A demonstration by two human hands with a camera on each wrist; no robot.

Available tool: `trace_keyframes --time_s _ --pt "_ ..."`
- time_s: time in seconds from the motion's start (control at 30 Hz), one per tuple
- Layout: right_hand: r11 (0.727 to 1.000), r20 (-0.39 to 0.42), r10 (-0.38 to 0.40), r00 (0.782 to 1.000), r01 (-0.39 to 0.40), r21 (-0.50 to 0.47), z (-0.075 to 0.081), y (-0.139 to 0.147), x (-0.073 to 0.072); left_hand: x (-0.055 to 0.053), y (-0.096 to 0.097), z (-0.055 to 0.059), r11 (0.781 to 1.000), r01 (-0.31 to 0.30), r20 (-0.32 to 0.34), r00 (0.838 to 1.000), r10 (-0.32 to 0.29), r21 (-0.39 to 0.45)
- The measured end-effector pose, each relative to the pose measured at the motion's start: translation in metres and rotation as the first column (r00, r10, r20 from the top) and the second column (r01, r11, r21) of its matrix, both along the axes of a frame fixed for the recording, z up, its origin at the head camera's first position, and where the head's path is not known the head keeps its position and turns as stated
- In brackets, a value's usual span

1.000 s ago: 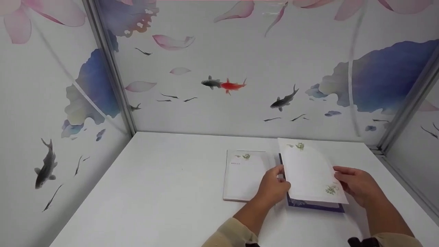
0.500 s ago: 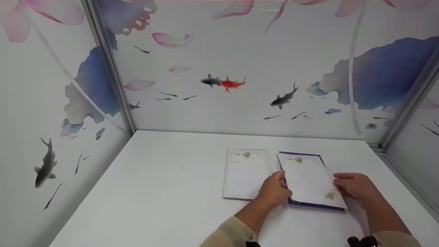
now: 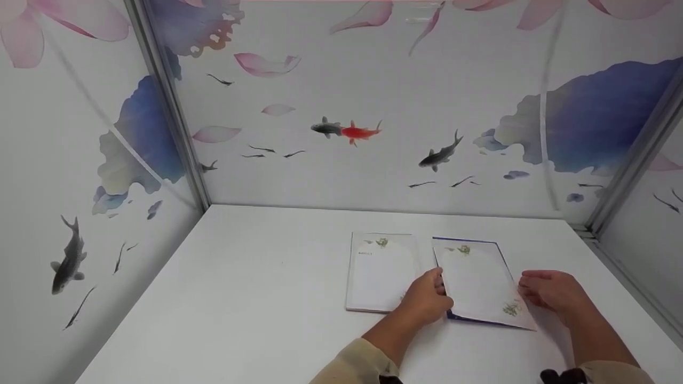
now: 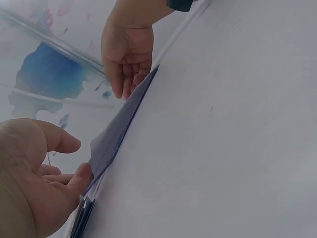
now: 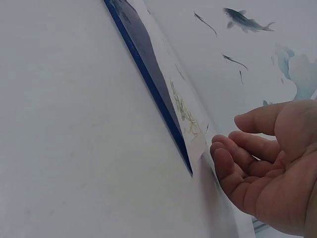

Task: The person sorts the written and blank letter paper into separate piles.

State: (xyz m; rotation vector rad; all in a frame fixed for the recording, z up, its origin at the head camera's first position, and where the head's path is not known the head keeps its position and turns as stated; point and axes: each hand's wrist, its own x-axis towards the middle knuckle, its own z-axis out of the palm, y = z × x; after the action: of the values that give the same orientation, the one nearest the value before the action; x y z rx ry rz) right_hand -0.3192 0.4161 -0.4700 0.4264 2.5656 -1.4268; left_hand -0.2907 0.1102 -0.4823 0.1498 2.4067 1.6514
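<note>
A white sheet [image 3: 480, 282] with printed green flowers lies over a blue-edged booklet [image 3: 475, 320] on the right part of the table. In the right wrist view the sheet's corner [image 5: 197, 146] stands up off the booklet's blue border [image 5: 153, 89]. My left hand [image 3: 427, 298] touches the left edge of the two, its thumb and forefinger spread apart in the left wrist view. My right hand [image 3: 552, 290] hovers beside the sheet's right edge; its loosely curled fingers [image 5: 225, 161] hold nothing. Left of these lies a similar flower-printed white pad [image 3: 379, 277], partly covered by my left hand.
The white table [image 3: 240, 288] runs back to a wall [image 3: 373, 176] printed with fish, petals and blue leaves. Side panels with metal posts [image 3: 171, 106] enclose it left and right.
The sheet, held raised above the booklet a second ago, has come down over it and covers most of its blue border. The right hand has let go of its edge.
</note>
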Motion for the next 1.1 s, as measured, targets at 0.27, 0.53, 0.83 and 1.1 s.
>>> trace_keyframes --time_s 0.27,0.53,0.83,1.1 --pt "1.0 -0.145 0.017 0.989 -0.02 -0.02 0.005 -0.01 0.007 0.0 -0.001 0.008 1.0 -0.008 -0.077 0.997 0.006 -0.025" --pt "0.989 -0.23 0.079 0.97 -0.104 -0.102 0.012 -0.037 0.005 -0.006 -0.02 0.009 0.999 0.018 -0.139 0.99 -0.011 0.044" --pt "0.966 -0.227 0.13 0.965 -0.175 -0.189 0.022 -0.067 0.0 -0.024 -0.063 0.006 0.998 -0.015 -0.177 0.984 0.026 0.062" --pt "0.931 -0.229 0.142 0.963 -0.209 -0.3 0.03 -0.114 -0.01 -0.034 -0.121 0.01 0.996 -0.076 -0.224 0.971 0.086 0.052"
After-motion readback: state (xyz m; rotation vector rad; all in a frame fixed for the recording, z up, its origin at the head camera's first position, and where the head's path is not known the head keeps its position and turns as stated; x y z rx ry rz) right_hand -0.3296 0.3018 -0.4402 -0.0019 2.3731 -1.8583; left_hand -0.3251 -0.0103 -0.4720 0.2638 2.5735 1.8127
